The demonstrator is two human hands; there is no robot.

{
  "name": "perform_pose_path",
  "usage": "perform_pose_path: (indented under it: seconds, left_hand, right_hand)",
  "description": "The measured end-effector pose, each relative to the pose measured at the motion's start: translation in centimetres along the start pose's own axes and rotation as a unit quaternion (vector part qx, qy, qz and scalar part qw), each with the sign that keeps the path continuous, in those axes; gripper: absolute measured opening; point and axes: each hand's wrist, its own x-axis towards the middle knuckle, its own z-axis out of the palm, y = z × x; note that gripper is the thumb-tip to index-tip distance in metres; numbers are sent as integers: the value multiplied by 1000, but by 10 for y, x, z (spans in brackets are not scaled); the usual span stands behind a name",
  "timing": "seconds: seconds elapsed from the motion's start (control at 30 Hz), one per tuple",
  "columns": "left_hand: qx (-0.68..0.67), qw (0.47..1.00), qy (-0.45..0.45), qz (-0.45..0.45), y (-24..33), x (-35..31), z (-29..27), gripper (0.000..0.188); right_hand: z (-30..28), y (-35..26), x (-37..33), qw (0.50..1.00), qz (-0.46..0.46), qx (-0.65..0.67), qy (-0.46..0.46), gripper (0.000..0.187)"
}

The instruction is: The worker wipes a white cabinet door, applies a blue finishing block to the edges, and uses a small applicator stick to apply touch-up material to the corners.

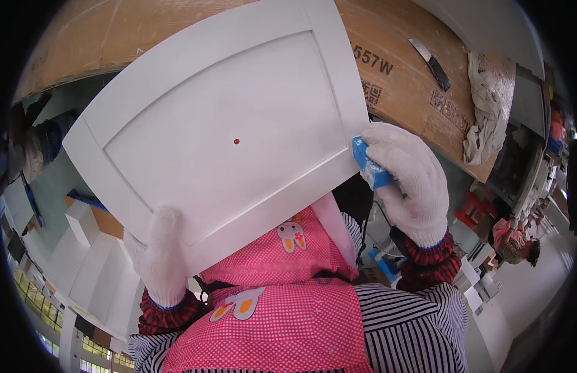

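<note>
A white framed cabinet door (220, 124) with a recessed middle and a small red dot is held tilted in front of me. My left hand (162, 255), in a white knit glove, grips its lower left edge, thumb on the face and fingers mostly hidden behind. In my gloved right hand (413, 177) is a blue sanding block (371, 168), smeared with white dust. The block touches the door's right edge near the lower corner.
Beyond the door lies a large cardboard box (406, 81). On it rest a black-handled blade (432, 65) and a crumpled pale cloth (485, 115). White panels (95, 267) stand at lower left. A red stool (474, 210) and another person (515, 242) are off to the right.
</note>
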Motion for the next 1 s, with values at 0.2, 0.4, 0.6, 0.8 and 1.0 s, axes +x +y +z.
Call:
perform_pose_path:
  seconds: [0.2,0.4,0.6,0.8,1.0]
  left_hand:
    - [32,999,20,-18,22,0,-4,53]
    - [-17,999,36,-23,10,-2,-19,62]
    - [15,998,64,2,-8,-2,-29,69]
    - [-7,999,35,-13,12,-6,-19,69]
    - [45,999,-15,-15,12,-3,-25,61]
  right_hand:
    - [-9,-9,19,995,-43,-44,-84,51]
    - [-16,-18,24,984,-53,-103,-138,48]
    - [-8,-15,24,985,-47,-110,-123,44]
    - [-10,-17,26,982,-63,-104,-143,59]
    - [-9,-24,27,982,-27,-113,-148,51]
